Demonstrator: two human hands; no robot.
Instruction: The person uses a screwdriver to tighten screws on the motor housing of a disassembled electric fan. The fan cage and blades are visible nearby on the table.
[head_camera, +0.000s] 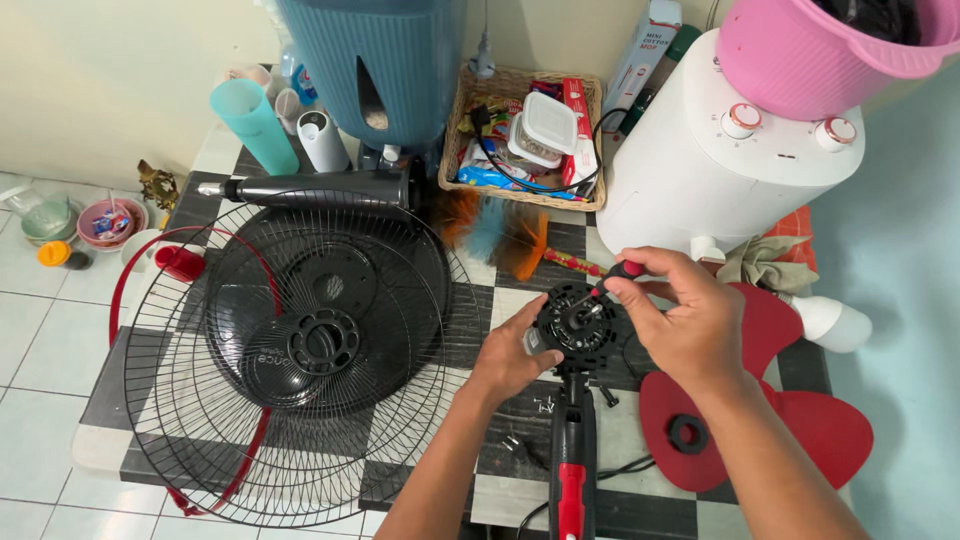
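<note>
My right hand (672, 325) is closed around a small screwdriver (618, 275) with a red-and-black handle, tip angled down into the middle of the fan motor (575, 322), while my left hand (510, 358) cups the motor's rim at its nine o'clock side, fingers curled against it so the round body sits steady under the tool. The motor rests face up at the top of the black-and-red fan neck (572, 460), which runs toward me at six o'clock. A few loose screws (545, 405) lie just beside the neck on the checkered desk (520, 495), near my left wrist. At three o'clock the red fan blade (800, 420) lies flat, partly under my right forearm, leaving little room there. At nine o'clock the wire fan guard (290, 370) overhangs the desk's left and near edges. At twelve o'clock a wicker basket (590, 195) and a white appliance (700, 170) crowd the back.
</note>
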